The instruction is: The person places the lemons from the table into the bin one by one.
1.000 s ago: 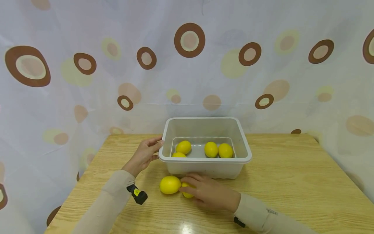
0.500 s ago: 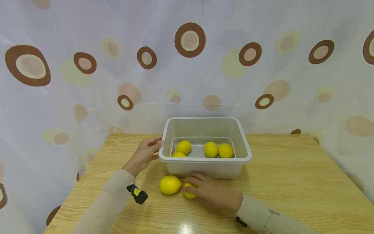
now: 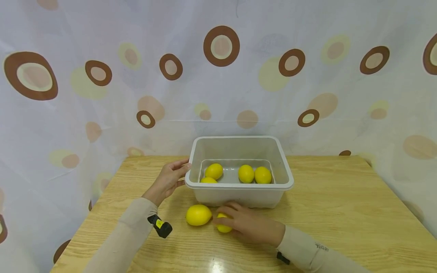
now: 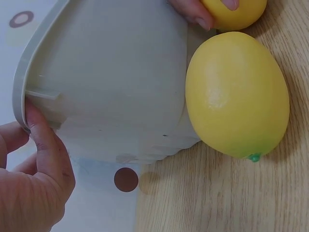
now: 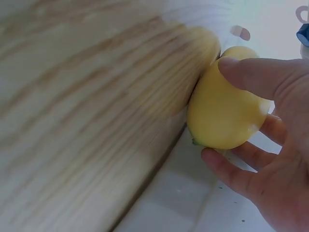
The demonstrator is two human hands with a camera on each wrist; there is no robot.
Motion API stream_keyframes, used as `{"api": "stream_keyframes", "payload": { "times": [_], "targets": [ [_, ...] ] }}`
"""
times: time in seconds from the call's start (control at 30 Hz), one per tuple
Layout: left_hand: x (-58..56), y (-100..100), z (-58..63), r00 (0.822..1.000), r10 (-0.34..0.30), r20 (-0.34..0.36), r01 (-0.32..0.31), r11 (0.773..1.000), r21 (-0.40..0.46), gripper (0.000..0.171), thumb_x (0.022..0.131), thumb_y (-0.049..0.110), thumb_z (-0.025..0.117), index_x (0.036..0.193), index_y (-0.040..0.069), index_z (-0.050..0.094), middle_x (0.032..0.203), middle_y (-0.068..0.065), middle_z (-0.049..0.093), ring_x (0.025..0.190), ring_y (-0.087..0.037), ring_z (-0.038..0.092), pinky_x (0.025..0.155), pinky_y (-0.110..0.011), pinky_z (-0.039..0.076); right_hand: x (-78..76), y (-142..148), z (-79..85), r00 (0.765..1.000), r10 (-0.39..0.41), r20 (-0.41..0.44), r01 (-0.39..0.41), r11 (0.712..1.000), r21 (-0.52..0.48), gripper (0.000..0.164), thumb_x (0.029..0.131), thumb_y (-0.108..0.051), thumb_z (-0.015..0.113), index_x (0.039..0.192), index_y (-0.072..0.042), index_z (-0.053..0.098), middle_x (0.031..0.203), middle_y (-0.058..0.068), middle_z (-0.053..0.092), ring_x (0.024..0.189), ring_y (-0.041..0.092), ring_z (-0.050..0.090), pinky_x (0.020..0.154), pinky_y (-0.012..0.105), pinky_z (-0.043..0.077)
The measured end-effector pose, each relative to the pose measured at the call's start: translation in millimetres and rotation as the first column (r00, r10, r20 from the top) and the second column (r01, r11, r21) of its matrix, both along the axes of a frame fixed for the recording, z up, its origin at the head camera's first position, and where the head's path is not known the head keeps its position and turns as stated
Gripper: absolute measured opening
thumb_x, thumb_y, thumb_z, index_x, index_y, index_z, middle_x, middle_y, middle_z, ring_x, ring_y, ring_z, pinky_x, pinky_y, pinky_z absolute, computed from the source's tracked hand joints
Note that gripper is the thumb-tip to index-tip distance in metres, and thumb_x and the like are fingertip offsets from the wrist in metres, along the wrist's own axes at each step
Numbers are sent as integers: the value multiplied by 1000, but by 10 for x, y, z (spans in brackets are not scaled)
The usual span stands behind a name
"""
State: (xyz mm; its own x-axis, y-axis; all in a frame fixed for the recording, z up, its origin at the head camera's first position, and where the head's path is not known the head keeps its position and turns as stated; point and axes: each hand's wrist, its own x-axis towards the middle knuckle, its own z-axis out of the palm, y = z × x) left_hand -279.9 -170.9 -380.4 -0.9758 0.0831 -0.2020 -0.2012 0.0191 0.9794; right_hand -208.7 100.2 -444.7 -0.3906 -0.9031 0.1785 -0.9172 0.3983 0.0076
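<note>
A whitish plastic bin (image 3: 239, 196) stands on the table with several yellow lemons inside, among them one lemon (image 3: 214, 171) at its left. My left hand (image 3: 167, 182) grips the bin's left rim between thumb and fingers, as the left wrist view also shows. In front of the bin, my right hand (image 3: 250, 223) holds a lemon (image 3: 223, 226) low at the tabletop. Its thumb lies on one side of that lemon and its fingers on the other in the right wrist view. Just left of it lies another lemon (image 4: 236, 96) with a green tip, touched by neither hand.
The wooden table (image 3: 334, 212) extends to both sides of the bin. Behind it hangs a pale curtain (image 3: 252, 98) with brown ring patterns. Inside the bin, two lemons sit side by side at the right, including the rightmost lemon (image 3: 263, 175).
My right hand has shifted slightly to the right with its lemon, so a small gap has opened between the two lemons in front. The left hand and the bin have stayed put.
</note>
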Motion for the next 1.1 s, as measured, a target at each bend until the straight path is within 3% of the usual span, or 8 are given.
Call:
{"api": "stream_keyframes", "payload": {
  "times": [0.23, 0.53, 0.87, 1.1],
  "targets": [
    [11, -7, 9, 1000, -2, 1, 2, 1000, 7, 45, 98, 16, 56, 141, 6, 47, 127, -14, 55, 91, -15, 61, 74, -27, 56, -7, 22, -38, 1000, 25, -8, -26, 999, -28, 60, 81, -16, 76, 135, -19, 51, 131, -1, 54, 120, 20, 47, 104, 37, 42],
    [23, -5, 18, 1000, -10, -8, 10, 1000, 21, 46, 98, 15, 56, 142, 6, 46, 125, -12, 56, 87, -11, 61, 73, -25, 56, 16, 41, -45, 996, 50, 70, -47, 998, -44, 62, 79, -22, 78, 134, -16, 50, 133, -2, 53, 123, 20, 45, 108, 39, 38],
    [16, -8, 11, 1000, -9, 3, 9, 1000, 14, 47, 98, 16, 56, 143, 7, 46, 138, -21, 46, 97, -19, 60, 72, -25, 56, 134, 16, 119, 993, 55, 101, -50, 997, -51, 53, 84, -30, 75, 130, -18, 51, 129, -6, 54, 121, 17, 47, 108, 43, 38],
    [18, -3, 15, 1000, -14, 3, 14, 1000, 14, 48, 98, 17, 56, 144, 8, 44, 140, -21, 44, 103, -22, 59, 73, -25, 56, 237, 5, 289, 993, 79, 86, -74, 995, -61, 53, 84, -32, 75, 129, -17, 51, 128, -6, 54, 118, 15, 47, 104, 38, 41]
  ]
}}
